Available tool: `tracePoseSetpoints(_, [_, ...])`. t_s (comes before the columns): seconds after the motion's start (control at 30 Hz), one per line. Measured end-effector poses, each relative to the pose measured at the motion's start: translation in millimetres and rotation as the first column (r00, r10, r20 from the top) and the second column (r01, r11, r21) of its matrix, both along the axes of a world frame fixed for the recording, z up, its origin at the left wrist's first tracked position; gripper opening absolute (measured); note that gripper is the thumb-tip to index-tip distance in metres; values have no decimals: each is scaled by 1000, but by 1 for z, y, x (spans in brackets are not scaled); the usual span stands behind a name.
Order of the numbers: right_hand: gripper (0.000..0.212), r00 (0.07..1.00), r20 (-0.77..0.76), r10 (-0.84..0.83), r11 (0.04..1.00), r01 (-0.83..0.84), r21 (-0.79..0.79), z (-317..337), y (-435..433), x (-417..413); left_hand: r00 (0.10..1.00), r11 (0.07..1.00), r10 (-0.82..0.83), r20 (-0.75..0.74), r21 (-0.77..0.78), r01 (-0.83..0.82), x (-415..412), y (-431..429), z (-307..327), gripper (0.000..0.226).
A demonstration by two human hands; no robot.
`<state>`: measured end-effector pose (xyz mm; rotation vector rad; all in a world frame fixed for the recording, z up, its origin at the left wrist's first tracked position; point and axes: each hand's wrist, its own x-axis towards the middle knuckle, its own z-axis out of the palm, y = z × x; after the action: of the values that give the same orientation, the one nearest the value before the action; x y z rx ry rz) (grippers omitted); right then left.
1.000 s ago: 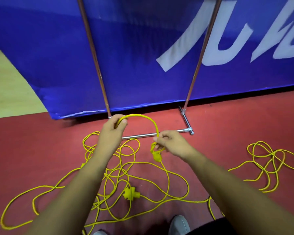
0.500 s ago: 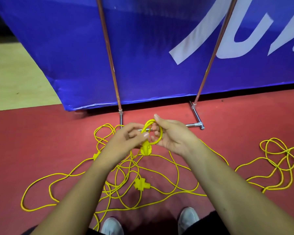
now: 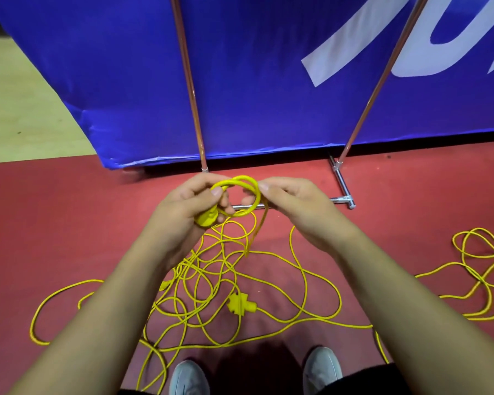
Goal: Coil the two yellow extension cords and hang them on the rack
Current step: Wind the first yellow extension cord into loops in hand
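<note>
A small loop of yellow extension cord [image 3: 241, 185] sits between both hands above the red floor. My left hand [image 3: 191, 208] grips the loop and the cord's yellow plug end [image 3: 207, 219] in its palm. My right hand [image 3: 293, 203] pinches the loop's right side. From the loop the cord drops into a loose tangle [image 3: 211, 280] on the floor, where a yellow connector [image 3: 240, 305] lies. More yellow cord [image 3: 485, 263] is piled at the right edge. The rack's two copper poles [image 3: 190, 89] rise from a metal base bar [image 3: 341, 181] just behind my hands.
A blue banner [image 3: 268, 67] hangs right behind the rack. Beige floor [image 3: 17, 109] shows at the far left. My two grey shoes [image 3: 321, 369] stand at the bottom, close to the cord strands on the red floor [image 3: 69, 223].
My hands came together and the wide arc of cord closed into a small loop. The plug passed from hanging below my right hand into my left palm. The camera moved closer.
</note>
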<state>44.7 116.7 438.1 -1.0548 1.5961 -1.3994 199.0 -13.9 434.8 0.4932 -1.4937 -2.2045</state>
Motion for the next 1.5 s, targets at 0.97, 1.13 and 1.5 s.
tracePoseSetpoints(0.97, [7, 944, 282, -171, 985, 154, 82, 0, -3, 10, 978, 946, -61, 201, -302, 121, 20, -5, 5, 41])
tracePoseSetpoints(1.13, [24, 958, 233, -165, 983, 141, 115, -1, -5, 9, 946, 919, -65, 318, -350, 181, 16, -1, 2, 40])
tracePoseSetpoints(1.5, [8, 948, 268, -170, 986, 162, 51, 1, -2, 7, 964, 938, 103, 244, -348, -12, 11, 8, -2, 41])
